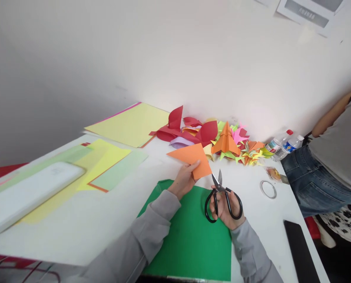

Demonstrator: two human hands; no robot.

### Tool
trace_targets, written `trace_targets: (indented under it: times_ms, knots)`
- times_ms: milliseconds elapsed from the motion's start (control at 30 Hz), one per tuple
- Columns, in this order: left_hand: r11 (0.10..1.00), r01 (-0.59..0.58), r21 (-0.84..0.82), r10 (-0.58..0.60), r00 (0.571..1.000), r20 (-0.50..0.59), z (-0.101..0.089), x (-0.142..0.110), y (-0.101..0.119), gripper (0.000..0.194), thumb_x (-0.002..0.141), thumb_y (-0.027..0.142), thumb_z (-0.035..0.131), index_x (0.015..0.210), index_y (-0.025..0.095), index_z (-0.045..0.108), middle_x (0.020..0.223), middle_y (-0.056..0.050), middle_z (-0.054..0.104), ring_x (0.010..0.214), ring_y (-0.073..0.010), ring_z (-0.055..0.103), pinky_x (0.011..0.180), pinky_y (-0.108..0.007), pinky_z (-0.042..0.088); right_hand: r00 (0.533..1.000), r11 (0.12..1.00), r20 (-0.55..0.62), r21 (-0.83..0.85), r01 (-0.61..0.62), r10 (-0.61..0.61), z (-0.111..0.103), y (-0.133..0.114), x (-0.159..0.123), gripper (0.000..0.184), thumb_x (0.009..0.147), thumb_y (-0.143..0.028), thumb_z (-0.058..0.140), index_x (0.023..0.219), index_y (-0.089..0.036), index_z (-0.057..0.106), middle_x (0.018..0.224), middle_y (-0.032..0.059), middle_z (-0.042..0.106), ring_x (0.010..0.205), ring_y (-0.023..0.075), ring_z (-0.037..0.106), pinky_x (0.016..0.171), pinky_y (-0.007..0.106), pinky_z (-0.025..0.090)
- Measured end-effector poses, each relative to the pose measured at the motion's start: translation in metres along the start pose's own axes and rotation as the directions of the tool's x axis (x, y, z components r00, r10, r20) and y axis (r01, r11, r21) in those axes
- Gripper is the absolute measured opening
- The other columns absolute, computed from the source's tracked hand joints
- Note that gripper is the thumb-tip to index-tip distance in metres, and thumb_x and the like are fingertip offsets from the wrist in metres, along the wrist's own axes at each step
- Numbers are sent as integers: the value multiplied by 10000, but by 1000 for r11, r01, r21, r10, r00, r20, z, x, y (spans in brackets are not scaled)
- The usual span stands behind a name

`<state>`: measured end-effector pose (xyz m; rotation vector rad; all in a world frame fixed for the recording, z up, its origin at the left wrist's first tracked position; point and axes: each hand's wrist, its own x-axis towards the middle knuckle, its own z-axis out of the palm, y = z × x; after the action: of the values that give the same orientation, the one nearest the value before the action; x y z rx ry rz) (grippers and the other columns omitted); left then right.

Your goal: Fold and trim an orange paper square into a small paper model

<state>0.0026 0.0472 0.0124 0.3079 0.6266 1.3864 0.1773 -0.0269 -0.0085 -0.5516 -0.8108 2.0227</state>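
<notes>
My left hand [185, 179] pinches a folded piece of orange paper [196, 155], which has a long point reaching left. In my right hand [227, 206] is a pair of scissors [220, 188] with black loop handles, my fingers in the loops. The scissor blades are parted and point up, just right of the orange paper's lower corner. No touch between blades and paper can be made out. Beneath both hands lies a large sheet of green paper [193, 232], its upper left corner creased.
Behind the hands sit red curled paper pieces [175, 129] and a pile of folded paper shapes [227, 143]. Yellow sheets [128, 124] and a white device [37, 192] lie left. At right are bottles [287, 147], a tape roll [268, 189], a black slab [300, 251] and a person [337, 149].
</notes>
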Motion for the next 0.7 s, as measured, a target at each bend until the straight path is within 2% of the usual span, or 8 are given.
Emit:
trace_targets:
  times_ms: [233,467,700]
  knots:
    - [999,-14,36,15,1000,-17,1,-2,0,82,762,113,666,842,103,653,827,-65,714,716,-130,664,669,-213,560,1000,1000,18,6,-8,8,-2,4,-1,518,814,-555,550,1164,-174,580,841,74,636,660,174,584,419,241,451]
    - [994,-22,110,11,995,96,-2,-2,-5,237,670,169,765,877,94,679,922,-90,720,805,-166,668,741,-258,548,1000,1000,-9,-13,-7,7,-1,4,-1,527,798,-561,567,1153,-172,579,829,71,632,645,172,584,415,240,446]
    - [981,56,188,-92,977,191,-1,-11,-8,306,583,149,814,855,113,678,860,-64,719,783,-177,664,756,-296,529,1000,999,9,-44,22,-22,0,5,-1,464,798,-516,603,1123,-186,582,898,90,647,653,166,594,446,242,453]
